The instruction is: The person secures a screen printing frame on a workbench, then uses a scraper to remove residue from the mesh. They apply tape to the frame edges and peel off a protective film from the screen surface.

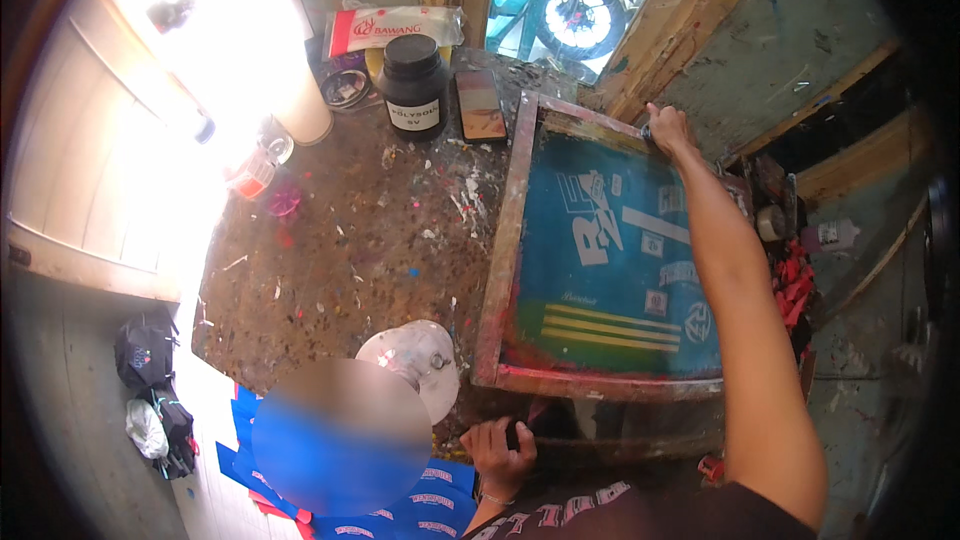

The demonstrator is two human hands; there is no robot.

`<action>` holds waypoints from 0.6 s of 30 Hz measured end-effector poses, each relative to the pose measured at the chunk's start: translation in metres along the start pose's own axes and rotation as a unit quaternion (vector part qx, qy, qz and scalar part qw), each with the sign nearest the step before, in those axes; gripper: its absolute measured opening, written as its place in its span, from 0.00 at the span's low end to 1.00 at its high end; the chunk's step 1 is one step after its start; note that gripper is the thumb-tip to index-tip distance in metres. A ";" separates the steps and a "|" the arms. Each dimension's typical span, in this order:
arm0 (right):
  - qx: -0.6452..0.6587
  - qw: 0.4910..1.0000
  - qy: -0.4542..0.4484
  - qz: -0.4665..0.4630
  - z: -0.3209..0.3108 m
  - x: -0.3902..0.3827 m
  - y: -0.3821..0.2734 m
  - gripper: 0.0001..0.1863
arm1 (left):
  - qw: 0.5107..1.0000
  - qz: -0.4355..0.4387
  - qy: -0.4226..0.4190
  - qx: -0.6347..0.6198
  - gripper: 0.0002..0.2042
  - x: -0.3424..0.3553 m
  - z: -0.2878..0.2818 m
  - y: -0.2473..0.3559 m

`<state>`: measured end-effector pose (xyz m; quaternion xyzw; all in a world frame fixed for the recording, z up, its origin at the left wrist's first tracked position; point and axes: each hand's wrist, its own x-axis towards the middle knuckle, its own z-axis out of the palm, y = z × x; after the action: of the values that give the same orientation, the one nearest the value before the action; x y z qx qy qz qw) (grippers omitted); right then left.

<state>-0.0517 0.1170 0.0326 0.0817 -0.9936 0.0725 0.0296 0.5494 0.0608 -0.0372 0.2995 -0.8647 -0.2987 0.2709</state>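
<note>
A silk-screen frame (497, 270) with a wooden border and teal mesh lies on the worktable to the right of the middle. Pale letters, shapes and yellow stripes show in the mesh. My right arm reaches across its right side, and my right hand (672, 130) is closed at the far edge. A small metallic bit shows beside those fingers; what they grip is mostly hidden. Close to me, just below the frame's near left corner, my left hand (500, 455) has its fingers curled. Something dark shows between thumb and fingers, too unclear to name.
The stained worktable (340, 250) holds a black jar (413, 90), a phone (482, 105), a white-and-red packet (395, 30) and a pale round disc (430, 365). Blue printed sheets (435, 500) lie near me, partly behind a blurred round patch. Bags (150, 350) rest at left.
</note>
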 end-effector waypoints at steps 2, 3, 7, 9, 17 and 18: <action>0.000 0.999 0.041 0.000 0.008 0.000 0.009 0.32 | 1.000 0.005 0.001 -0.012 0.07 0.001 0.002 -0.001; 0.007 0.998 0.056 -0.006 0.011 -0.005 0.000 0.31 | 1.000 0.005 0.004 -0.016 0.07 0.002 0.001 -0.002; 0.019 0.994 0.081 0.071 0.005 -0.020 -0.021 0.34 | 1.000 0.008 0.017 -0.024 0.07 0.003 -0.001 -0.003; -0.002 0.989 0.089 0.116 0.008 -0.018 -0.019 0.36 | 0.999 0.010 0.017 -0.032 0.08 0.002 0.001 -0.004; 0.116 0.957 0.111 0.242 0.010 -0.019 -0.052 0.27 | 0.999 0.013 0.001 -0.033 0.08 -0.002 0.003 -0.004; 0.130 0.956 0.103 0.241 0.007 -0.022 -0.059 0.27 | 1.000 0.016 0.000 -0.026 0.09 -0.001 0.004 -0.006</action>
<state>-0.0202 0.0619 0.0320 -0.1646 -0.9573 0.2144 0.1023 0.5497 0.0590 -0.0442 0.2785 -0.8613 -0.3169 0.2833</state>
